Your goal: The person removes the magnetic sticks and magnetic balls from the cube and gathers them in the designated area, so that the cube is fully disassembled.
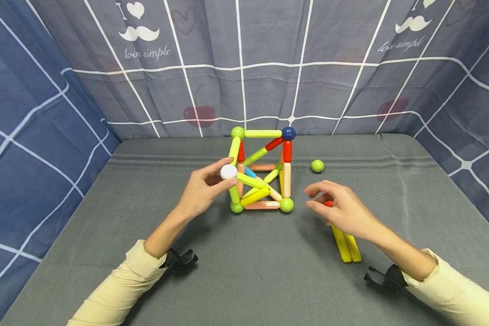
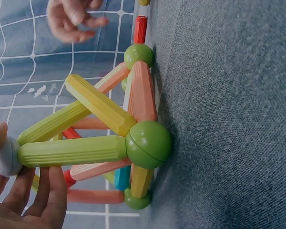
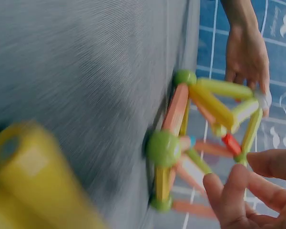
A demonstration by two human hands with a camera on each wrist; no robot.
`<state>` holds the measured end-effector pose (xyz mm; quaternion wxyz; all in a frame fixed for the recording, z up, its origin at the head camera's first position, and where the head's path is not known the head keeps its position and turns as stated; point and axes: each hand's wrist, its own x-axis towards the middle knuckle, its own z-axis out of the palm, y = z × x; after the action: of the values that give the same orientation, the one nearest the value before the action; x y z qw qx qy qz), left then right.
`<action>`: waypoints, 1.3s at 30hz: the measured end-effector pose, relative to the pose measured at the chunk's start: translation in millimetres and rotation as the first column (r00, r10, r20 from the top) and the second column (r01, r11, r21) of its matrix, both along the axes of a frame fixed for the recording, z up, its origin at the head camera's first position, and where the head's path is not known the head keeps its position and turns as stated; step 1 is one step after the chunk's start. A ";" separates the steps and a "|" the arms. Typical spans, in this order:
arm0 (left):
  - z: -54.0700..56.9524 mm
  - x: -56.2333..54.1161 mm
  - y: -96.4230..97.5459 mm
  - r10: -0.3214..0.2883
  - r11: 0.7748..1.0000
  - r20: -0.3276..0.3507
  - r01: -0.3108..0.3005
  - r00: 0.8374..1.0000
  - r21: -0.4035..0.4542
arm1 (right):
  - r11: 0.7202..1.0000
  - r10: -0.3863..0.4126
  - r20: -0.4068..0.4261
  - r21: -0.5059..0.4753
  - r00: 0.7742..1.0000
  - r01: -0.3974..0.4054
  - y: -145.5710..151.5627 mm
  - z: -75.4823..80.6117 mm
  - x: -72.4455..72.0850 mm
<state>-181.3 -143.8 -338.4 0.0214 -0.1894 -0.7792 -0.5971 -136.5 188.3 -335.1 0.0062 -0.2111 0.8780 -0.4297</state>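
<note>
My left hand (image 1: 203, 190) pinches a white ball (image 1: 229, 171) between thumb and fingers, at the front left of a frame built of magnetic rods and balls. A green rod (image 2: 76, 150) runs from the white ball down to a green ball (image 2: 149, 144) on the table. From the same white ball another green rod (image 1: 250, 180) slants inward, and a yellow rod (image 1: 256, 195) crosses it. To the right of the frame, my right hand (image 1: 342, 210) hovers with loosely bent fingers and nothing between them. A red rod (image 2: 140, 29) lies beneath it, mostly hidden in the head view.
Two yellow rods (image 1: 346, 244) lie side by side below my right hand. A loose green ball (image 1: 317, 165) sits right of the frame. At the frame's back right top is a dark blue ball (image 1: 288, 133). A checked curtain (image 1: 269, 90) hangs behind the grey table (image 1: 244, 280).
</note>
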 end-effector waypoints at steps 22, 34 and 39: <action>-0.7 -1.4 1.6 0.004 1.000 0.000 -0.004 1.000 -0.009 | 0.989 0.126 0.043 -0.078 0.991 -0.122 -69.2 -3.3 -30.6; -1.3 -1.6 0.2 0.004 1.000 -0.006 -0.005 1.000 -0.013 | 0.987 0.127 0.102 -0.113 0.987 -0.116 -66.3 -10.1 -34.1; -1.2 -1.9 0.0 0.006 1.000 0.001 -0.006 1.000 -0.016 | 0.988 0.128 0.101 -0.105 0.987 -0.117 -71.2 -9.5 -34.6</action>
<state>-183.2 -143.9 -339.6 0.0213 -0.1871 -0.7846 -0.5908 -171.1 117.1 -344.6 0.0694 -0.2414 0.8395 -0.4819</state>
